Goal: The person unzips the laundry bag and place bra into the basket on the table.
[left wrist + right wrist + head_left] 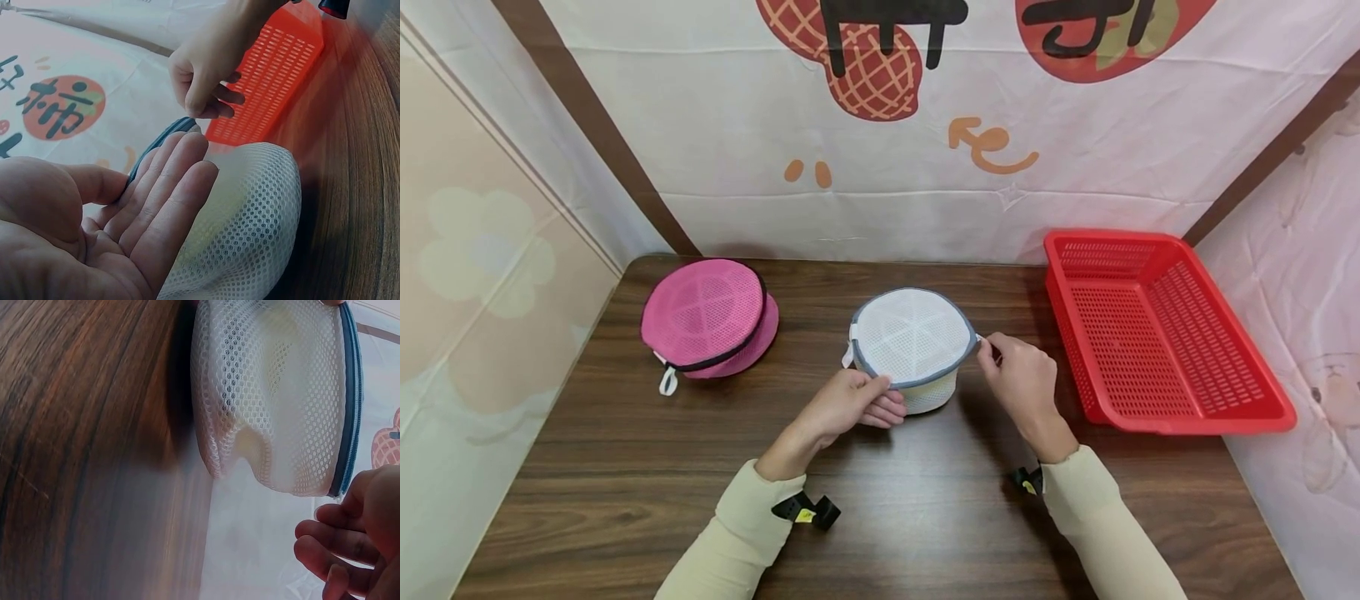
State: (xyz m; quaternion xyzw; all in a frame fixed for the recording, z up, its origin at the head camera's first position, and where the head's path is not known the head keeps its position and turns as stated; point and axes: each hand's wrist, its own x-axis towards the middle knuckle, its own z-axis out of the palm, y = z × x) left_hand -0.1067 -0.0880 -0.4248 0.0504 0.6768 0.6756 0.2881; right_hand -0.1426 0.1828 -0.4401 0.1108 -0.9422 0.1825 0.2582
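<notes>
A round white mesh bag [912, 337] with a grey zip rim stands on the middle of the wooden table [625, 467]. My left hand [880, 392] pinches its near rim, thumb on top and fingers along the side wall [250, 219]. At the bag's right edge, my right hand [988, 346] pinches the rim between thumb and forefinger; I cannot make out a zip pull there. The left wrist view shows the right hand [197, 109] closed just above the grey rim [169, 131]. Seen from the right wrist, the bag [269, 394] fills the frame, with curled fingers [340, 537] beside it.
A pink mesh bag [707, 317] of the same shape, with a white pull tab, lies at the table's far left. A red slotted plastic basket [1150, 333] sits at the right edge. A printed cloth backdrop [880, 167] hangs behind the table.
</notes>
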